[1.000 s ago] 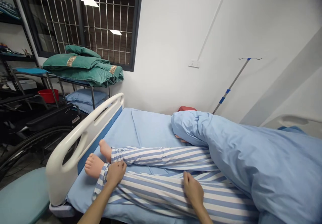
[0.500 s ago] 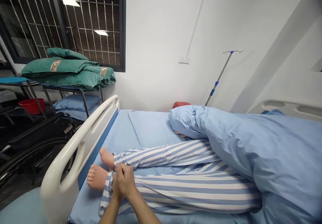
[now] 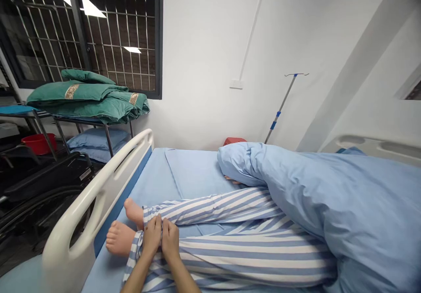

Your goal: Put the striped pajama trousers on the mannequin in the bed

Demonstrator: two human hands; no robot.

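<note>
A manikin-like figure lies on the bed in blue-and-white striped trousers, its bare feet toward the footboard. My left hand is closed on the near trouser leg just above the ankle, thumb side facing the other hand. Right beside it, my right hand is closed over the same leg, slightly toward the knee. The fingertips of both hands are hidden under the curled fingers. A light blue quilt covers the upper body. Some fingers of the figure show under its edge.
A white bed footboard stands on the left, with a black wheelchair beyond it. Green folded cushions lie on a rack below the window. An IV pole rises behind the bed, near a red object.
My hands were overlapped at the ankle and now sit side by side with a small gap. The trouser leg and quilt look the same. The view has shifted slightly.
</note>
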